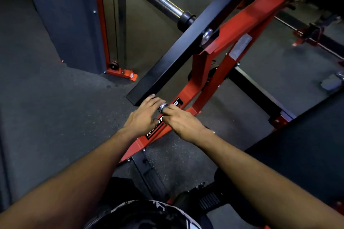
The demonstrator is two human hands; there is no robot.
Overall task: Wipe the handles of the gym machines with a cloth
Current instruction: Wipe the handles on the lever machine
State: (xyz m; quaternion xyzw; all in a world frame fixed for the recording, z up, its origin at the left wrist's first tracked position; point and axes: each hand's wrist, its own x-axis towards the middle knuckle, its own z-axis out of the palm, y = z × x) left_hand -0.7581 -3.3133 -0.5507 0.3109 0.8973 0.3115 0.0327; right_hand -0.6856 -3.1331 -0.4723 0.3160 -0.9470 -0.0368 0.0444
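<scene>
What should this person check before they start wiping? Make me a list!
1. Cloth in a hand: not ok. Neither the left hand nor the right hand shows one.
2. Hands at the machine: ok. Both are by the low end of the black bar.
3. Small silver piece between the hands: cannot tell what it is or which fingers hold it.
4. Handle to wipe picked out: cannot tell.
5. Red frame within reach: ok, right under the hands.
</scene>
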